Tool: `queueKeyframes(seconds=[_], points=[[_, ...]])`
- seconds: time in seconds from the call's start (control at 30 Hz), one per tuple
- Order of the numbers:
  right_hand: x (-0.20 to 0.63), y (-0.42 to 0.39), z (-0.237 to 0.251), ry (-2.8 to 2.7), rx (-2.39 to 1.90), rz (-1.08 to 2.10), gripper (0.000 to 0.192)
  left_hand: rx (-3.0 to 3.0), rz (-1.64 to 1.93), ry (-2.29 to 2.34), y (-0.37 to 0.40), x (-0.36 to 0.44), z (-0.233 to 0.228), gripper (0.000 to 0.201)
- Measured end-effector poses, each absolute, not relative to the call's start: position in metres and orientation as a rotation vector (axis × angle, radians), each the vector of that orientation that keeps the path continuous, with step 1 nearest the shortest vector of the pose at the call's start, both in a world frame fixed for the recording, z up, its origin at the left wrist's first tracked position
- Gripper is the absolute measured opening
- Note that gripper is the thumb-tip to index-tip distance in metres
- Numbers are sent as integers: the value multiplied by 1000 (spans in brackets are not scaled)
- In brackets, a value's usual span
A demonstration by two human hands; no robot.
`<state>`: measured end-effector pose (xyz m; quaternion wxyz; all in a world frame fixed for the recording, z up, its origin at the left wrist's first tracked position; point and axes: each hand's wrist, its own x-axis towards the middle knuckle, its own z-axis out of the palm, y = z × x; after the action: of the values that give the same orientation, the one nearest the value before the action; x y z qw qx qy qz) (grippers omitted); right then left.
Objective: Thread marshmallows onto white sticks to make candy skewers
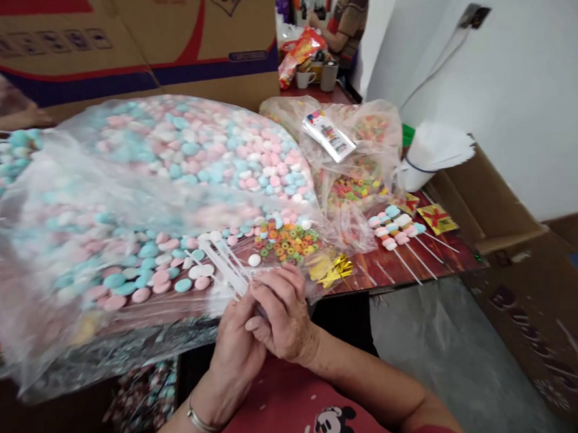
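While the left hand (238, 340) and right hand (282, 315) are pressing together at the table edge (396, 285), both are pinching thin white sticks (223, 263): light, stiff, probably snappable, best gripped near their bare ends. A bulging candy bag (136, 206) is crowding the left; finished skewers (400, 232) are lying rightward, leaving little room.

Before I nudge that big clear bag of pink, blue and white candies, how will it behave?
The big clear bag looks thin and crinkled, so it is probably floppy and would sag rather than slide whole. It bulges with candies, so likely heavy. Loose candies lie at its open end beside the white sticks, so more may spill out.
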<state>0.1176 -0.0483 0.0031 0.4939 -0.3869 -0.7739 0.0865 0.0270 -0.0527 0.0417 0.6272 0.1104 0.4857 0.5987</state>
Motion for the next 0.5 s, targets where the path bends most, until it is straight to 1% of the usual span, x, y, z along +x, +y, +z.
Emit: queueKeyframes(seconds=[0.1, 0.17, 0.23, 0.3, 0.33, 0.4, 0.5], points=[[118, -49, 7, -1836, -864, 260, 47, 280, 1367, 1057, -55, 23, 38, 30], [120, -48, 12, -1808, -915, 392, 44, 358, 1333, 1049, -61, 17, 33, 29], [123, -47, 16, -1772, -1005, 569, 33, 475, 1241, 1046, -69, 10, 26, 31], [124, -45, 17, -1726, -1078, 755, 19, 590, 1131, 1051, -77, 3, 20, 39], [124, -43, 17, -1696, -1104, 849, 15, 633, 1087, 1056, -80, 0, 18, 44], [122, -42, 16, -1618, -1149, 1015, 15, 665, 1043, 1067, -83, -2, 17, 47], [116, -43, 14, -1505, -1177, 1192, 16, 610, 1081, 1073, -84, -1, 20, 46]])
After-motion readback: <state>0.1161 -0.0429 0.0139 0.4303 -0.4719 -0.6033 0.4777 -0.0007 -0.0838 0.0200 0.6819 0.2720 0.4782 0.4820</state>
